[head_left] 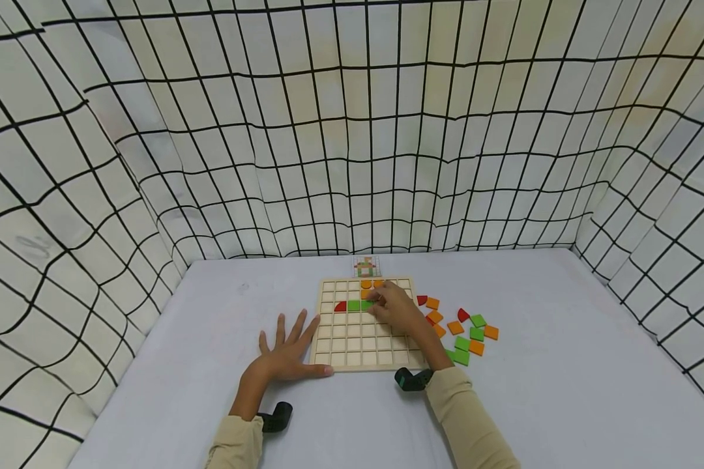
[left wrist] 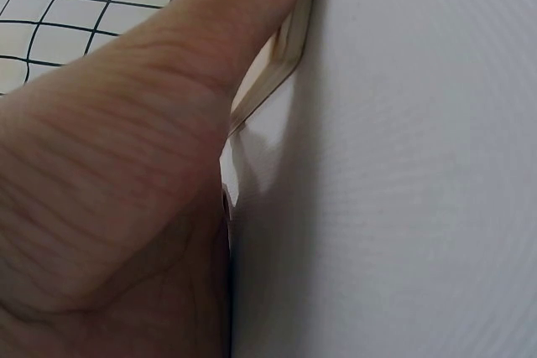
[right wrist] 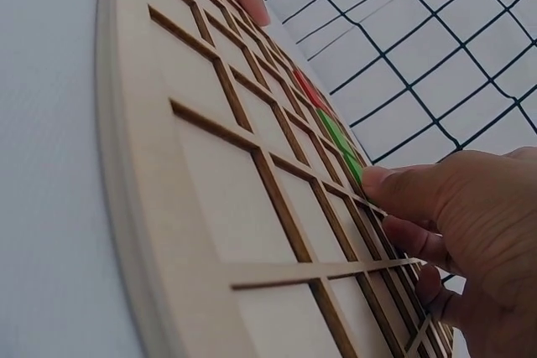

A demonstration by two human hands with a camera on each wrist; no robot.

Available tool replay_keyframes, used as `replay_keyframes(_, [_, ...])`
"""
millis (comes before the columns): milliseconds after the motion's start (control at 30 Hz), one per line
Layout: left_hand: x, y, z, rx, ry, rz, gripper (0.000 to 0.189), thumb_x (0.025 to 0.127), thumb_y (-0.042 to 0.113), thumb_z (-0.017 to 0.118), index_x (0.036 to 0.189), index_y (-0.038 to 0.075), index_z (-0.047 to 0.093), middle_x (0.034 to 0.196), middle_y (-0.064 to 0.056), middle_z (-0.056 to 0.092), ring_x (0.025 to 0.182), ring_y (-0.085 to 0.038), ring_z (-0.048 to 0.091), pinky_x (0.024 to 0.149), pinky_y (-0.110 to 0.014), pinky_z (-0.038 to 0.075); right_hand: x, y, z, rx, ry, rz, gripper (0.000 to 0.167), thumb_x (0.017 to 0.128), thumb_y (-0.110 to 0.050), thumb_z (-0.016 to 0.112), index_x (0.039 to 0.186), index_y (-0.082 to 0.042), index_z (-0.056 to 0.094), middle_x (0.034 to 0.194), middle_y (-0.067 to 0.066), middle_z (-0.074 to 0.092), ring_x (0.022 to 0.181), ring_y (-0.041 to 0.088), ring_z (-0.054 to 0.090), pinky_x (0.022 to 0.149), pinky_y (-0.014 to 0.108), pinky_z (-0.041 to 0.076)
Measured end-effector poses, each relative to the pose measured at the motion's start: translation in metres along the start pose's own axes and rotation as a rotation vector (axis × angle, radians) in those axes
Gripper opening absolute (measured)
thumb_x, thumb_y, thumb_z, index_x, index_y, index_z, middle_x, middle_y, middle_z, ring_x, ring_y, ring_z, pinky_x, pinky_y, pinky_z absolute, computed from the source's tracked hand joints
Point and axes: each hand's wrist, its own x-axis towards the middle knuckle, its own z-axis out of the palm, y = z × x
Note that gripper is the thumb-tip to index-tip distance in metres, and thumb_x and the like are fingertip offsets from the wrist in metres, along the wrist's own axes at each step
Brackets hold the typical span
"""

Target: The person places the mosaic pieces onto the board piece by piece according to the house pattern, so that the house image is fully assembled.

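Note:
A wooden grid board (head_left: 340,357) lies on the table. In its cells sit a red quarter-round tile (head_left: 341,306), a green square tile (head_left: 354,305) beside it, and orange pieces (head_left: 366,284) in the rows above. My right hand (head_left: 396,309) reaches over the board from the right with bent fingers, pinching a second green square tile (right wrist: 353,167) right of the first; its index fingertip is hidden in the right wrist view. My left hand (head_left: 287,355) lies with fingers spread at the board's left side, its thumb (left wrist: 243,6) against the near left corner.
Loose orange, green and red tiles (head_left: 461,343) are scattered on the table right of the board, some beside my right forearm. A small pattern card (head_left: 366,266) lies beyond the board's far edge. White walls with a black grid (head_left: 387,140) enclose the table's back and sides.

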Motion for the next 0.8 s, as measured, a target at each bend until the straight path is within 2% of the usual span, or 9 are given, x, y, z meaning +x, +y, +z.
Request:
replay_keyframes(233, [-0.001,0.001,0.002,-0.003,0.002,-0.002,0.113,0.073,0.07,0.07,0.158,0.022,0.014,0.166,-0.013,-0.003,0.146,-0.049,-0.019,0.105,-0.076,-0.011,-0.005,0.006,-0.004,0.015,0.019,-0.069,0.019,0.092,-0.013,0.068,0.108,-0.003,0.069,0.101,0.008,0.06,0.09,0.019,0.062,0.08,0.031,0.053])
replay_keyframes(500, [-0.001,0.003,0.001,-0.006,0.0,-0.001,0.112,0.074,0.068,0.07,0.158,0.02,0.014,0.166,-0.013,-0.004,0.146,-0.049,-0.019,0.105,-0.076,-0.011,-0.01,0.015,-0.014,0.014,0.095,-0.106,0.016,0.091,-0.008,0.068,0.106,-0.001,0.069,0.103,0.011,0.064,0.088,0.022,0.064,0.078,0.031,0.055])
replay_keyframes(633, [-0.001,0.004,-0.001,-0.005,0.011,0.005,0.112,0.074,0.069,0.07,0.158,0.02,0.014,0.166,-0.014,-0.003,0.146,-0.05,-0.019,0.105,-0.077,-0.011,-0.014,0.022,-0.023,0.002,0.14,-0.067,0.014,0.092,-0.007,0.068,0.105,-0.002,0.069,0.105,0.011,0.064,0.087,0.022,0.063,0.076,0.032,0.054])
replay_keyframes(800, [-0.001,0.003,-0.002,0.002,0.01,0.001,0.112,0.073,0.068,0.07,0.158,0.02,0.015,0.166,-0.014,-0.003,0.146,-0.05,-0.018,0.105,-0.077,-0.011,-0.023,0.029,-0.037,-0.043,0.17,0.043,0.016,0.093,-0.015,0.068,0.106,-0.006,0.07,0.102,0.008,0.064,0.084,0.018,0.06,0.071,0.03,0.052])
